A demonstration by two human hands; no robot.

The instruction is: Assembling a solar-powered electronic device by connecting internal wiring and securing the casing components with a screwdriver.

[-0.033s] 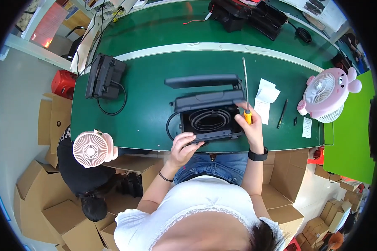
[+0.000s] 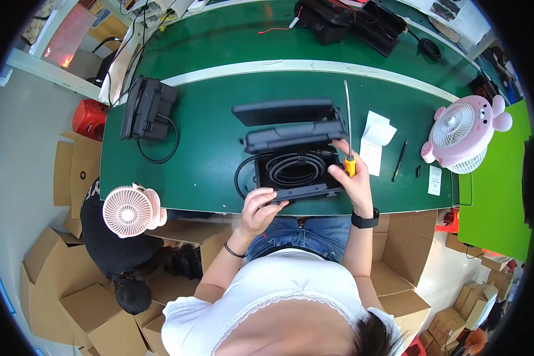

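A black plastic case (image 2: 299, 191) sits near the table's front edge, its hinged part (image 2: 293, 137) raised and a flat black panel (image 2: 285, 112) standing behind that. Inside lies a coiled black cable (image 2: 295, 168); another loop of it bulges out on the left. My left hand (image 2: 258, 210) grips the case's front left corner, thumb and fingers round the rim. At the right side, my right hand (image 2: 356, 181) is closed, with the yellow handle of a screwdriver (image 2: 350, 167) between thumb and forefinger, shaft pointing away from me. Its fingertips are by the raised part.
Another black case (image 2: 149, 110) with a cable stands at the left. Fans, one pale pink (image 2: 128, 212) and one rabbit-shaped (image 2: 457, 132), flank the table. Papers (image 2: 374, 142) and a black pen (image 2: 400, 161) lie right. A person (image 2: 115, 243) bends among cardboard boxes (image 2: 95, 308) at lower left.
The raised part and the panel behind it have tilted a little, showing more of the panel's face and of the cable inside. My hands have barely shifted.
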